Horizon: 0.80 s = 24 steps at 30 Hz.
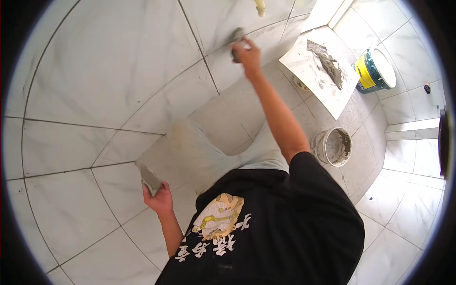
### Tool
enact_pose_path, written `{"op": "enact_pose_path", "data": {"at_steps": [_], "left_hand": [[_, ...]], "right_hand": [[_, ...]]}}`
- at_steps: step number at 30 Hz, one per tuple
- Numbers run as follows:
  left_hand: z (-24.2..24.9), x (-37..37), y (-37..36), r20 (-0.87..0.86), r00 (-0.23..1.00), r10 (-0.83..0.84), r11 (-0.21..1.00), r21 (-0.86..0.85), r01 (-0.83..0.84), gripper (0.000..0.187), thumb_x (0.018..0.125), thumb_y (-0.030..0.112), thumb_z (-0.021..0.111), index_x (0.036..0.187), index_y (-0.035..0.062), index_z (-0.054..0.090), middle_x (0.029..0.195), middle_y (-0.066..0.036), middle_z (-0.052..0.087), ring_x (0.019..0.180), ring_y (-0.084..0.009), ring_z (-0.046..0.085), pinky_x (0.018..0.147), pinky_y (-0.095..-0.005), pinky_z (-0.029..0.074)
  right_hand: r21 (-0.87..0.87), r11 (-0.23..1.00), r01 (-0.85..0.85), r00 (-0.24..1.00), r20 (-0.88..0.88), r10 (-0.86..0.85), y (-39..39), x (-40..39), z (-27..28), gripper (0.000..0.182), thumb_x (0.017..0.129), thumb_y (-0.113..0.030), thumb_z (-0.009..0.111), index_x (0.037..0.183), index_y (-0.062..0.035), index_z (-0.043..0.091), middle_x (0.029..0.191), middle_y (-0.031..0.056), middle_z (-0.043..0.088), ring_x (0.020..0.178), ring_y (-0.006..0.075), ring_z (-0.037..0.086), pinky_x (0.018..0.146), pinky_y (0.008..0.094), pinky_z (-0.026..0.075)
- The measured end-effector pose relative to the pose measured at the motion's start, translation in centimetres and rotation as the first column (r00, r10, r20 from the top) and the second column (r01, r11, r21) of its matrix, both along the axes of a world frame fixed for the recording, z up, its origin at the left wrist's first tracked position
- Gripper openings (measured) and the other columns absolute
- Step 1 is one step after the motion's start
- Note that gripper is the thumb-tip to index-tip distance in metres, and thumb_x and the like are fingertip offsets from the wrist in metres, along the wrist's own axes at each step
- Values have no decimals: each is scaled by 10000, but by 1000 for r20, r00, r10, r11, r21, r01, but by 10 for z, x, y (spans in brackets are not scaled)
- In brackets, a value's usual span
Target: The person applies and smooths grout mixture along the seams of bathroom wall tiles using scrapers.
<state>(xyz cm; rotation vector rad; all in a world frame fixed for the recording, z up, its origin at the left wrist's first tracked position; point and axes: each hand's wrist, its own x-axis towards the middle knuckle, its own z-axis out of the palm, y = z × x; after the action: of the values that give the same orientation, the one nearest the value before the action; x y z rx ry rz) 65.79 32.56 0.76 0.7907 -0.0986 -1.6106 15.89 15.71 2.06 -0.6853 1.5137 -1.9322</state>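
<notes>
Low in the view, my left hand is closed around a flat grey-coated scraper near the foot of the tiled wall. My right hand reaches out to the wall tiles, its fingers curled over a small dark grey pad. The pad is at or very near a joint line between tiles, below a pale tap. Blur hides whether it is a sponge or a cloth. Dark lines run along the tile joints.
Right of my arm, a white board carries a smear of grey paste. Beside it stands a green and yellow tub. A grey-stained bucket is on the floor near my right elbow. A pale tap juts from the wall.
</notes>
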Motion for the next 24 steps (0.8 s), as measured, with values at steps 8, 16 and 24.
{"op": "enact_pose_path", "data": {"at_steps": [8,16,24], "left_hand": [[3,18,-29,-30,997,-69,997,-38,68,326,912,274,613,1206,134,595,1205,-36,645,1064,-222,611,859,-433,515],[-12,42,10,-82,994,70,997,-7,-71,315,912,259,611,1190,111,606,1184,-54,653,1043,-223,621,854,-420,523],[-7,53,21,6,998,69,997,22,-69,345,926,264,584,1238,117,585,1239,-57,632,1065,-227,612,852,-436,523]], "right_hand": [[-31,994,107,713,-694,-99,35,36,-23,698,708,-150,764,1325,31,490,1052,222,596,1016,361,543,908,426,459],[94,967,236,551,-833,-53,7,3,-107,775,702,-132,796,1351,42,410,1148,244,559,1081,368,555,923,416,469],[36,991,127,991,47,-128,13,-55,6,456,859,-196,686,1267,-30,569,804,46,639,672,119,593,608,307,554]]}}
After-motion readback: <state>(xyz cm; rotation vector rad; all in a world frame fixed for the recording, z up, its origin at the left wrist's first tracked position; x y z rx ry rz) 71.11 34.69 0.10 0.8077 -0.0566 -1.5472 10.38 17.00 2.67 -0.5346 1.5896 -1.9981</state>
